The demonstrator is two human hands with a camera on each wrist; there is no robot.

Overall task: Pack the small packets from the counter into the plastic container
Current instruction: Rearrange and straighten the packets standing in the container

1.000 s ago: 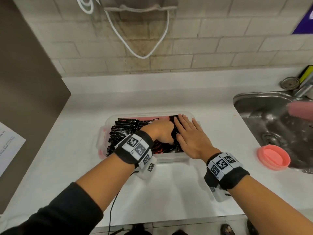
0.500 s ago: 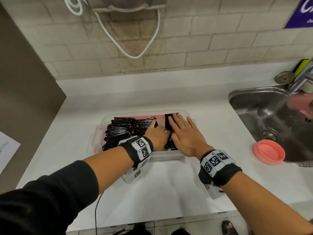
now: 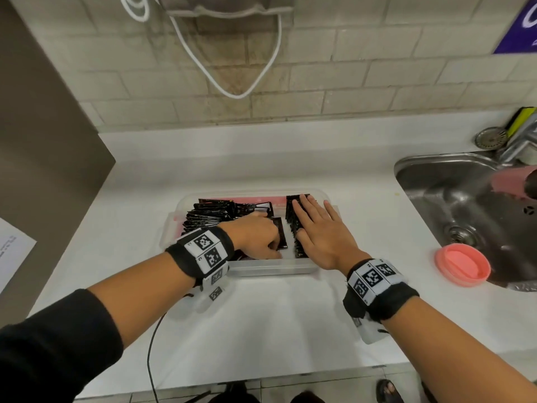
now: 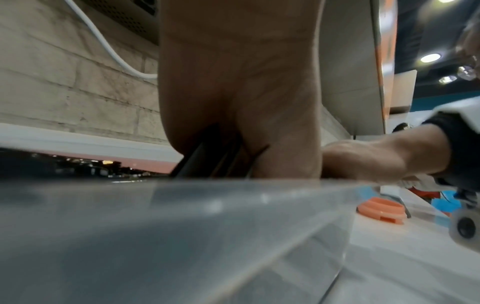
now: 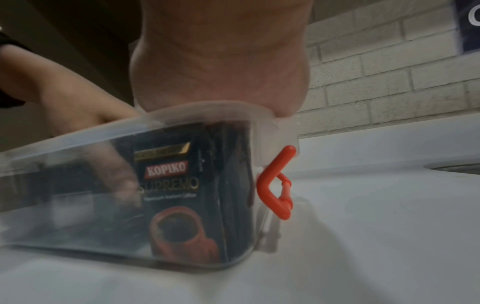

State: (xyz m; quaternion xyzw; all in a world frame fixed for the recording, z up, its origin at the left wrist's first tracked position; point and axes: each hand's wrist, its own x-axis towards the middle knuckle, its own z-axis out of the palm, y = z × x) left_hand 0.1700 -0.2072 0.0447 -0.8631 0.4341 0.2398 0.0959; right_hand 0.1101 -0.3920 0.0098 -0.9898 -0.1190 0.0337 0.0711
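A clear plastic container [image 3: 273, 269] sits mid-counter, holding several black coffee packets. A leaning pile of packets [image 3: 212, 214] fills its left part, and an upright row [image 3: 291, 209] stands along its right end. My left hand [image 3: 258, 237] is down inside the container, fingers curled round a few packets [image 4: 207, 158]. My right hand [image 3: 316, 228] lies flat, fingers straight, pressing the right row against the end wall. Through the container wall [image 5: 78, 164] the right wrist view shows a Kopiko packet [image 5: 171, 185] and a red latch [image 5: 275, 185].
A steel sink [image 3: 465, 199] lies to the right, with a pink lid [image 3: 462, 264] on its near edge. A white cable [image 3: 232, 93] hangs on the brick wall behind. A grey panel [image 3: 43, 141] and a sheet of paper [image 3: 11, 251] are at the left.
My left hand has drawn left, away from my right hand, leaving a gap between the packets it holds and the right row. My right hand stays flat on that row.
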